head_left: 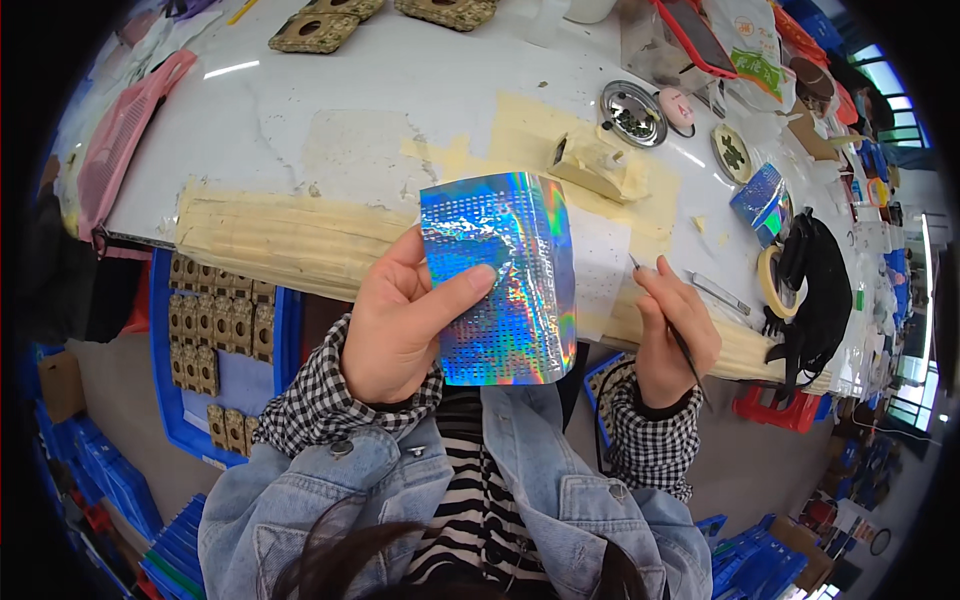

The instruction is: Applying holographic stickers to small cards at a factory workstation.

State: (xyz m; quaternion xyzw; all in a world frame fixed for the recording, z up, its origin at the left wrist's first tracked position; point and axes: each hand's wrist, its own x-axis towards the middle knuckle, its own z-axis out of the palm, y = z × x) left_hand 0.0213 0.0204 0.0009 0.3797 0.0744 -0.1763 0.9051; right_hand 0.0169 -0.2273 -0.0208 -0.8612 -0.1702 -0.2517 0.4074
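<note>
My left hand (405,315) grips a shiny holographic sheet (490,340) by its left edge, thumb pressed flat on the front. The sheet is blue and rainbow-coloured, with rows of tiny cut marks, and is tilted up in front of my chest. To the right of it, my right hand (675,330) holds a thin dark pointed tool (688,352) like a pen, its tip up and apart from the sheet. Whether it is tweezers or a pick I cannot tell. Beyond the sheet, a cream-coloured block (600,168) sits on the taped table (330,100).
A blue tray (205,378) with several camouflage-patterned parts sits below the table edge at left. Rightward lie a metal dish (633,113) of green bits, a craft knife (718,292), a tape roll (775,282) and a black cloth item (822,290). A pink basket (122,150) stands far left.
</note>
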